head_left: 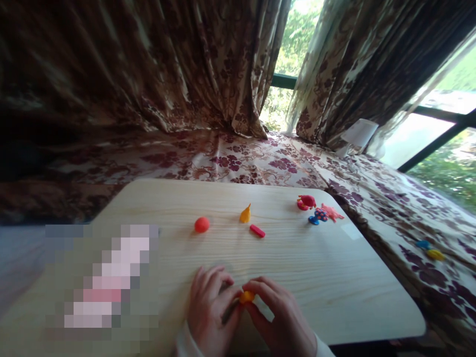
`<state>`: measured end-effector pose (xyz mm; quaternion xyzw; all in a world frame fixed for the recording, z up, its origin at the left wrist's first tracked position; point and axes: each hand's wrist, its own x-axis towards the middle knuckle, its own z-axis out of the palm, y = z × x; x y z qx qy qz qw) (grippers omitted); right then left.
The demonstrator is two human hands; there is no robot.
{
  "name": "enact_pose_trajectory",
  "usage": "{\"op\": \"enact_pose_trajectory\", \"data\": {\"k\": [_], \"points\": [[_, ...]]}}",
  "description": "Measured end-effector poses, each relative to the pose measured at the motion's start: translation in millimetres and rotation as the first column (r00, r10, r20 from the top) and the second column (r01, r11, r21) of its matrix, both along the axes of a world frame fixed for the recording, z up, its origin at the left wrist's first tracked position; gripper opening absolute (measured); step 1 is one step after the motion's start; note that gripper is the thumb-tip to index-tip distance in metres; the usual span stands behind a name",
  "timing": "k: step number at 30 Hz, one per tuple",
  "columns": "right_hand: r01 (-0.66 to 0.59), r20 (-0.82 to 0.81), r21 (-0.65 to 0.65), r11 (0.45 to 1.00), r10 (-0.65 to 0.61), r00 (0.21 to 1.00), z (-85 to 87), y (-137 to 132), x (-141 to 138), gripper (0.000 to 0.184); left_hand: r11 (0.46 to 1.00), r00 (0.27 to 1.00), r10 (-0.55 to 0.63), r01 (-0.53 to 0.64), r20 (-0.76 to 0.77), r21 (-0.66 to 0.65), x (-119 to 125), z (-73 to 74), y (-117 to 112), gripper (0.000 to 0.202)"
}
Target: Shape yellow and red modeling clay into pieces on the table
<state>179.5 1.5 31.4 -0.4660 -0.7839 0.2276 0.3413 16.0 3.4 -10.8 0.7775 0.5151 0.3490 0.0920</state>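
A small lump of orange-yellow modelling clay (246,297) is between my two hands near the table's front edge. My right hand (280,310) pinches it between thumb and index finger. From the other side, my left hand (213,310) meets the lump with thumb and index fingertips, its other fingers resting loosely curled near the tabletop. A dark narrow gap or object shows between the left thumb and index finger; I cannot tell which. Beyond the hands lie a red-orange clay ball (202,224), a yellow teardrop-shaped clay piece (245,214) with a pointed tip, and a pinkish-red clay bar (257,231).
At the table's (178,198) far right sit a red clay figure (307,201), a blue dotted figure (318,216) and a pink splayed piece (332,212). A pixelated patch (107,277) covers the left side. Blue and yellow pieces (435,254) lie on the flowered cloth.
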Motion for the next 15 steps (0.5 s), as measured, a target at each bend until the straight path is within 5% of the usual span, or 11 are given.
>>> {"op": "enact_pose_trajectory", "data": {"k": [15], "points": [[-0.018,0.045,-0.018,1.000,0.019,0.999,1.8,-1,-1,0.026,0.997,0.999,-0.048,0.049,-0.012,0.065,-22,-10.8,-2,0.023]]}}
